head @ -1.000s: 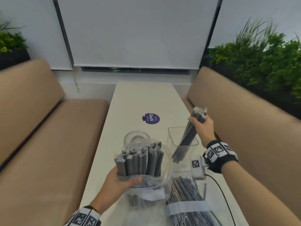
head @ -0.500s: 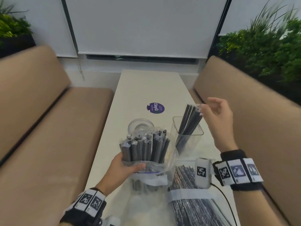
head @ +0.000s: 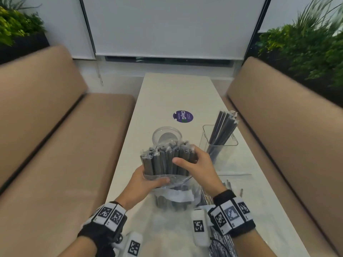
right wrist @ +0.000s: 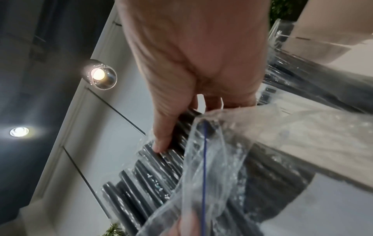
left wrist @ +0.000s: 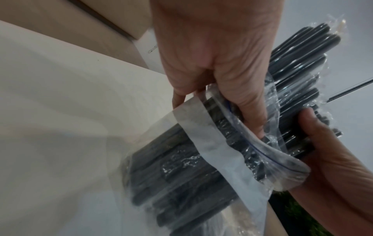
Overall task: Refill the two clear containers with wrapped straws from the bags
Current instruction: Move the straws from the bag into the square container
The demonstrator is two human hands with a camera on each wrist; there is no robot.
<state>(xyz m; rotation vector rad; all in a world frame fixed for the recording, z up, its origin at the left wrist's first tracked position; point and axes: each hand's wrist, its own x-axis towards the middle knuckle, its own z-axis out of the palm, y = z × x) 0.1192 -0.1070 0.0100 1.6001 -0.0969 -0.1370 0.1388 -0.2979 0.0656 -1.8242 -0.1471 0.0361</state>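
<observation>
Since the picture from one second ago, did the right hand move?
Yes. The right hand left the square clear container, where straws now lean, and came toward the person's left to grip the thick straws in the bag the left hand holds.

I am seeing the round container [head: 166, 135] standing behind the held bag [head: 172, 193], the square container [head: 219, 145] sitting to its right, and a second bag [head: 235, 184] lying before that.
</observation>
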